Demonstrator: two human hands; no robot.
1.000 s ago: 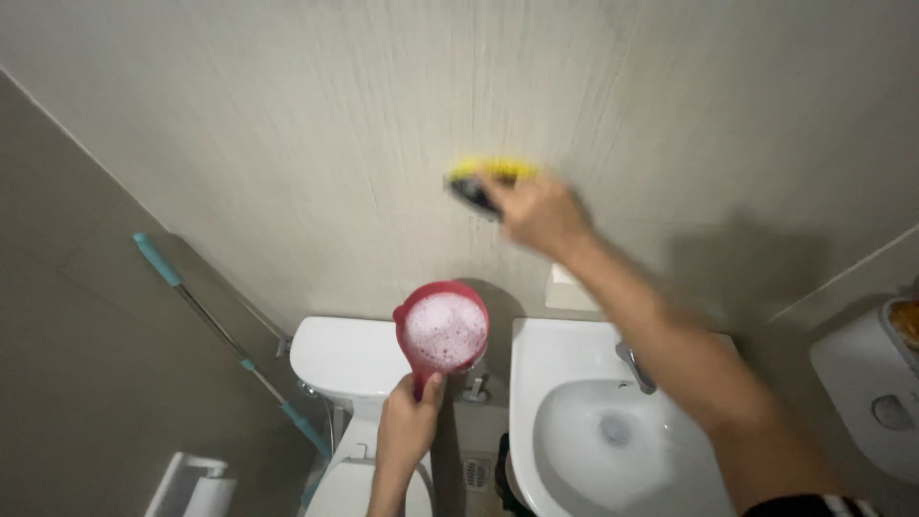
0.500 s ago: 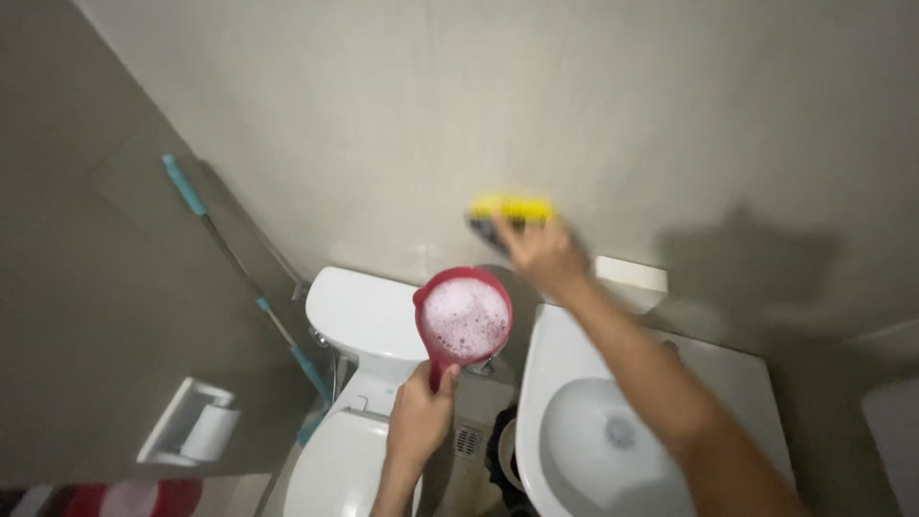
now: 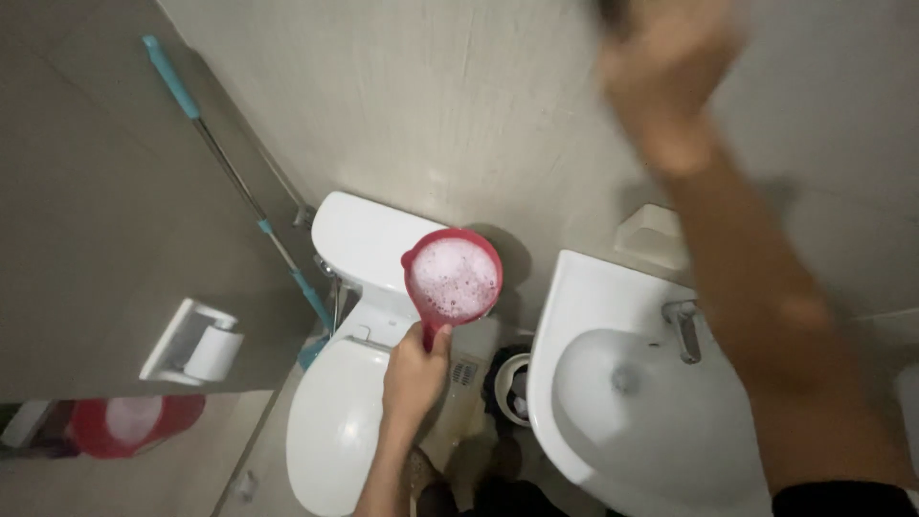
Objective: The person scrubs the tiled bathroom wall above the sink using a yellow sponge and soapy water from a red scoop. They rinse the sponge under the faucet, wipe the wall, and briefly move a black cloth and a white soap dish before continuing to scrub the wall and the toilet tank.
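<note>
I saw left hand (image 3: pixel 414 371) gripping handle of red dipper (image 3: pixel 452 280), suds inside, above toilet (image 3: pixel 359 244); right hand (image 3: pixel 667 72) blurred high on wall (image 3: pixel 431 96), grip unclear; wall showed no foam, scrubbing progress hard to judge

A small tiled bathroom: a white toilet (image 3: pixel 349 383) beside a wall-mounted washbasin (image 3: pixel 613 383), with a toilet-roll holder (image 3: pixel 196 343) on the side wall.
</note>
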